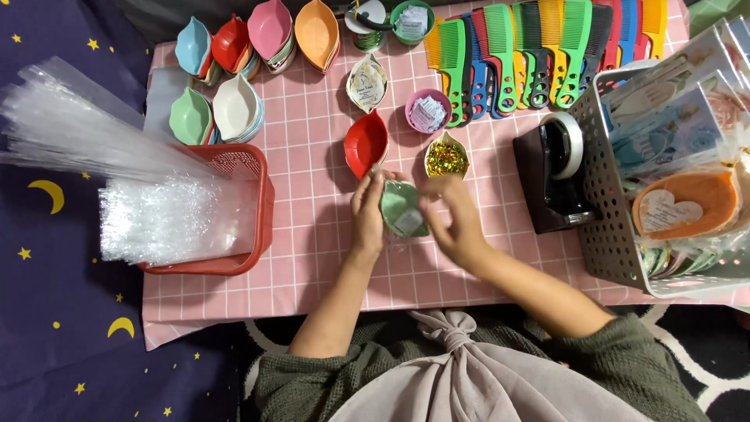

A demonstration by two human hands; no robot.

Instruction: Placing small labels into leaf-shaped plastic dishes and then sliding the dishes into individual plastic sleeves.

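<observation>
A green leaf-shaped dish [402,208] in a clear bag is held between the left hand [368,212] and right hand [457,223], both grips closed on it. Just beyond them, a red dish [365,144] is seen on the worktop [312,234].

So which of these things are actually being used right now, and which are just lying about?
In use:
left hand
right hand
green leaf-shaped dish, held between both hands in a clear wrapper

Lying about:
red dish
dish of gold bits
combs
tape dispenser
red basket of clear bags
</observation>
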